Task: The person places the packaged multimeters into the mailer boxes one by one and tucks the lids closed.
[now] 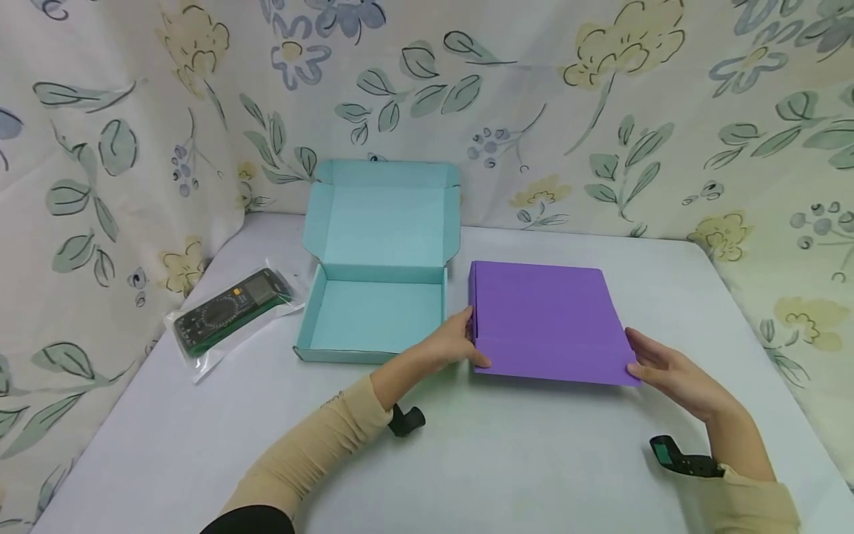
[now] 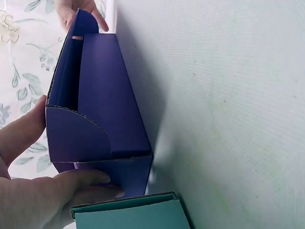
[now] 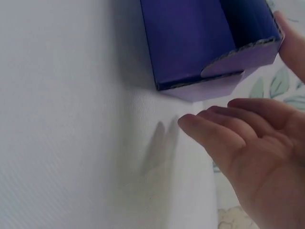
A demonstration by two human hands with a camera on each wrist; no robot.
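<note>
A purple cardboard box [image 1: 543,319] lies on the table, its lid partly raised along the near side. My left hand [image 1: 448,343] grips the box's left side; in the left wrist view the thumb [image 2: 26,129] is at the lid's edge and the fingers [image 2: 88,183] lie against the side wall. At the right near corner is my right hand [image 1: 683,378]. Its thumb [image 3: 293,47] touches the lid's corner flap, while its other fingers [image 3: 228,126] extend below, apart from the side wall.
Left of the purple box stands an opened turquoise box [image 1: 380,315] with its lid upright. A black and green multimeter [image 1: 230,311] lies in a clear plastic bag farther left. Floral curtains [image 1: 427,111] border the white table [image 1: 520,460] at the back and sides.
</note>
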